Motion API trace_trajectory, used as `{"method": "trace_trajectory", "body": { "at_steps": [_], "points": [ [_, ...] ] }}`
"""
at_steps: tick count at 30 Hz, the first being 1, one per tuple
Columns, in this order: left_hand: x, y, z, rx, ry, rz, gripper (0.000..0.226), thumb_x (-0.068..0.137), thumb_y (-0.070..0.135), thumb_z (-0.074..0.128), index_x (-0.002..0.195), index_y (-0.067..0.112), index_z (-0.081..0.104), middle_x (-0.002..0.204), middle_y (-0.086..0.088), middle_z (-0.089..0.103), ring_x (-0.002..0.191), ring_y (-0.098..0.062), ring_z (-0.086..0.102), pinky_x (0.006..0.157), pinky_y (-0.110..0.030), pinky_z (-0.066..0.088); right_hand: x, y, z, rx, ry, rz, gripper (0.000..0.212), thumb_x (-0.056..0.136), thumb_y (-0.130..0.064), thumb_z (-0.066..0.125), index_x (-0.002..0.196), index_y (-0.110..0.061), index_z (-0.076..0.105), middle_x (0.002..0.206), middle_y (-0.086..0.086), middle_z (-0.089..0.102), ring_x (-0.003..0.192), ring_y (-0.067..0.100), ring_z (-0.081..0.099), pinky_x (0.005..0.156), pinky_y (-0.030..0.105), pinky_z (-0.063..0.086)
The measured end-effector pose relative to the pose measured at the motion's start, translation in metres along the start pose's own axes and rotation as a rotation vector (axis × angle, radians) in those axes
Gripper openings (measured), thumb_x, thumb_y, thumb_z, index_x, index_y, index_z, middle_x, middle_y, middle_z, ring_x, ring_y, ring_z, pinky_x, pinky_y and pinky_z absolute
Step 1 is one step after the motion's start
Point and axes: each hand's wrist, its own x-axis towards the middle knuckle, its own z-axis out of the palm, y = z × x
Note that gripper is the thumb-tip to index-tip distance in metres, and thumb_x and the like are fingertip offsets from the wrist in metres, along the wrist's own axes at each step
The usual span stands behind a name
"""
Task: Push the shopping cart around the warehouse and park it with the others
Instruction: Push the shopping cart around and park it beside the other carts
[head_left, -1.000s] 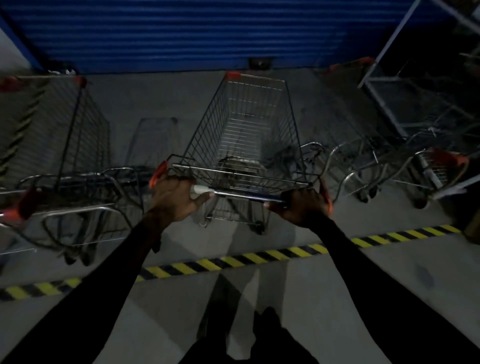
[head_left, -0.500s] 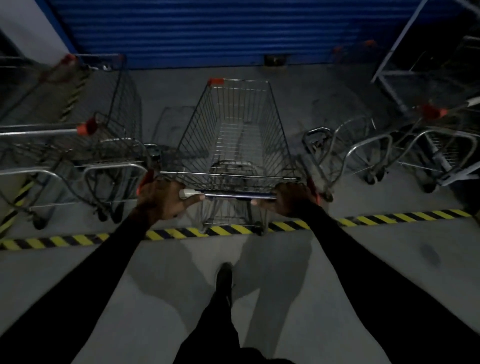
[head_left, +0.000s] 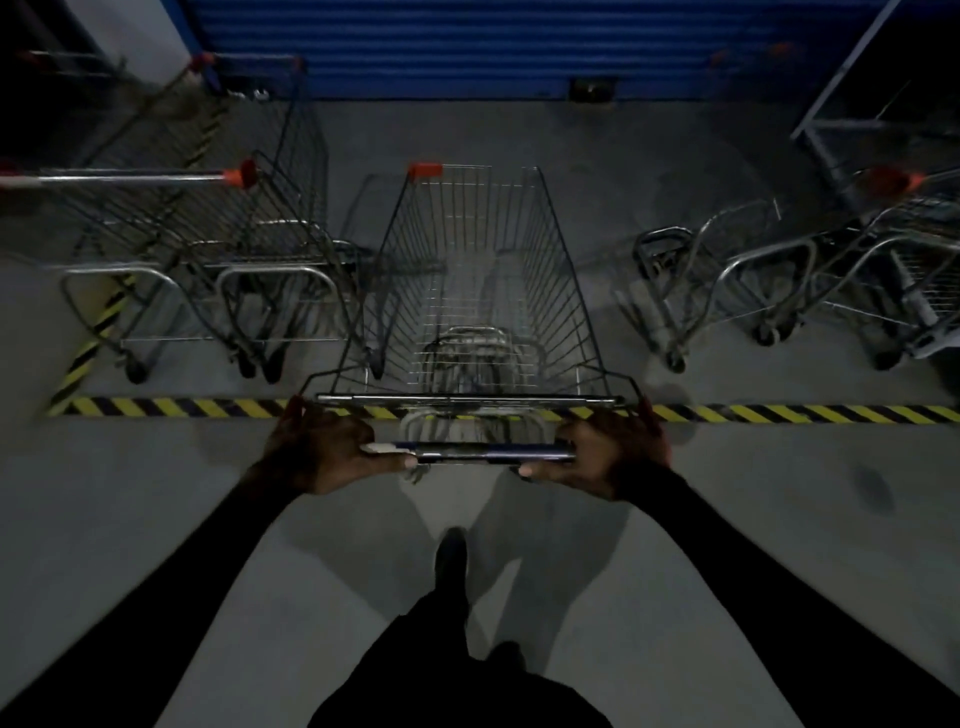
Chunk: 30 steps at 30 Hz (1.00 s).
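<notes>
We have drawn the shopping cart (head_left: 470, 291) back, so its handle (head_left: 480, 453) now lies on our side of the striped floor tape (head_left: 779, 414).

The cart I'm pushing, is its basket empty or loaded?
Empty. Through the shopping cart basket's wire floor only its own frame and the grey floor show. Left hand and right hand grip the handle.

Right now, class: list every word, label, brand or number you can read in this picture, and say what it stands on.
None can be read.
Cart handle: a pale patch at its left end, too blurred to read.
Floor tape: yellow and black stripes only, no words.
Blue shutter: no lettering shows.
</notes>
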Motion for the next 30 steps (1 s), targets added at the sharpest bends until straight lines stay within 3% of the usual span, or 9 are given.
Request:
{"method": "trace_trajectory", "body": {
  "at_steps": [5, 9, 13, 17, 20, 23, 25, 27, 30],
  "points": [
    [-0.011, 0.011, 0.006, -0.088, 0.054, -0.095, 0.123, 0.046, 0.12, -0.001, 0.095, 0.038, 0.076, 0.109, 0.02, 0.077, 0.126, -0.006, 0.063, 0.129, -0.051, 0.004, 0.003, 0.007, 0.002, -0.045, -0.001, -0.05, 0.098, 0.06, -0.115, 0.01, 0.084, -0.037, 0.064, 0.095, -0.016, 0.073, 0.111, 0.015, 0.068, 0.12, 0.056, 0.022],
    [0.01, 0.014, -0.014, -0.064, 0.049, -0.085, 0.122, 0.047, 0.118, -0.004, 0.094, 0.036, 0.074, 0.112, 0.016, 0.076, 0.125, -0.009, 0.064, 0.127, -0.054, 0.013, 0.042, 0.015, -0.006, 0.026, -0.043, -0.03, 0.094, 0.054, -0.119, 0.015, 0.082, -0.043, 0.064, 0.108, -0.017, 0.075, 0.119, 0.019, 0.067, 0.122, 0.062, 0.018],
    [0.057, -0.004, -0.039, -0.085, 0.064, -0.087, 0.109, 0.06, 0.117, 0.011, 0.105, 0.043, 0.077, 0.127, 0.017, 0.075, 0.134, -0.016, 0.061, 0.127, -0.058, 0.017, 0.099, 0.024, -0.024, -0.006, 0.04, -0.012, 0.1, 0.054, -0.119, 0.021, 0.095, -0.043, 0.072, 0.106, -0.019, 0.076, 0.117, 0.016, 0.069, 0.121, 0.059, 0.026],
    [0.116, -0.032, -0.07, -0.086, 0.152, -0.061, 0.091, 0.068, 0.114, 0.022, 0.074, 0.034, 0.064, 0.111, 0.014, 0.077, 0.129, -0.016, 0.065, 0.128, -0.056, 0.02, 0.167, 0.023, -0.056, 0.022, -0.005, -0.005, 0.099, 0.057, -0.117, 0.023, 0.09, -0.038, 0.073, 0.11, -0.012, 0.075, 0.119, 0.02, 0.066, 0.121, 0.058, 0.027],
    [0.167, -0.06, -0.089, -0.211, 0.137, -0.1, 0.088, 0.073, 0.109, 0.037, 0.09, 0.032, 0.075, 0.115, 0.006, 0.078, 0.129, -0.019, 0.064, 0.126, -0.045, 0.019, 0.222, 0.02, -0.074, -0.007, 0.037, -0.03, 0.098, 0.062, -0.116, 0.021, 0.082, -0.034, 0.071, 0.096, -0.01, 0.074, 0.107, 0.021, 0.069, 0.12, 0.06, 0.026],
    [0.224, -0.102, -0.105, -0.149, 0.171, -0.073, 0.112, 0.054, 0.121, 0.013, 0.067, 0.023, 0.068, 0.071, 0.008, 0.068, 0.091, -0.016, 0.069, 0.122, -0.057, 0.033, 0.279, 0.017, -0.084, -0.009, 0.08, -0.044, 0.1, 0.063, -0.115, 0.013, 0.07, -0.029, 0.064, 0.08, -0.011, 0.068, 0.093, 0.021, 0.069, 0.119, 0.064, 0.029],
    [0.257, -0.123, -0.114, -0.15, 0.139, -0.042, 0.115, 0.053, 0.121, 0.008, 0.054, 0.019, 0.063, 0.053, 0.008, 0.058, 0.07, -0.011, 0.059, 0.123, -0.062, 0.031, 0.31, 0.012, -0.093, -0.01, 0.093, -0.029, 0.101, 0.064, -0.115, 0.014, 0.067, -0.027, 0.063, 0.075, -0.011, 0.066, 0.087, 0.019, 0.069, 0.119, 0.063, 0.029],
    [0.283, -0.14, -0.128, -0.108, 0.094, -0.056, 0.114, 0.056, 0.12, 0.009, 0.059, 0.024, 0.071, 0.062, 0.013, 0.067, 0.084, -0.009, 0.064, 0.13, -0.064, 0.012, 0.337, 0.006, -0.101, 0.004, 0.095, -0.011, 0.104, 0.064, -0.115, 0.014, 0.067, -0.025, 0.066, 0.068, -0.01, 0.065, 0.077, 0.016, 0.066, 0.115, 0.06, 0.038],
    [0.314, -0.166, -0.137, -0.111, 0.112, -0.086, 0.116, 0.054, 0.121, 0.01, 0.078, 0.028, 0.076, 0.097, 0.011, 0.078, 0.118, -0.016, 0.068, 0.13, -0.064, 0.002, 0.373, -0.004, -0.109, 0.07, 0.08, -0.002, 0.107, 0.064, -0.115, 0.014, 0.066, -0.023, 0.068, 0.06, -0.008, 0.061, 0.065, 0.013, 0.06, 0.105, 0.058, 0.051]
  ]
}}
